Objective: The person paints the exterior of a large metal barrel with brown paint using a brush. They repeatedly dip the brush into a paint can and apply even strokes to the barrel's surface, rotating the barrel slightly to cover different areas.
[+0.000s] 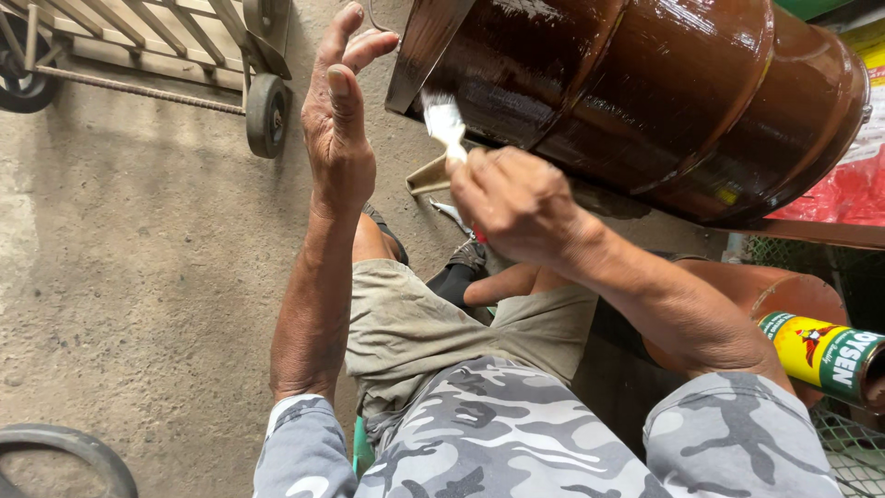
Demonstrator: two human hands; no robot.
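Closest in, camouflage sleeves point(498, 443) and grey-green shorts point(415, 323), the person seated low with knees bent over the concrete floor point(138, 277). At the lower right, a yellow and green paint can point(825, 355) lies on its side, resting against a rust-orange drum point(737, 290) just behind the right forearm. Bottom left corner, a dark rubber tyre point(64, 452) curves into view.

Moving up: the right hand point(516, 203) is clenched around the handle of a paintbrush point(445, 124), bristles pointing upward and pressed to the big brown barrel point(645, 92). The bristles look pale against the wet, glossy surface. Just beside it, the left hand point(339, 120) is raised and released, fingers spread and straight, gripping nothing, its fingertips near the barrel's flat end but whether they touch it is hard to say.

The barrel lies tilted on its side, ribbed hoops catching the light, filling the upper right. Beyond it, red plastic sheeting point(843, 189) at the right edge. Far upper left, a metal trolley point(157, 41) stands on the concrete, one small wheel point(265, 112) facing us.
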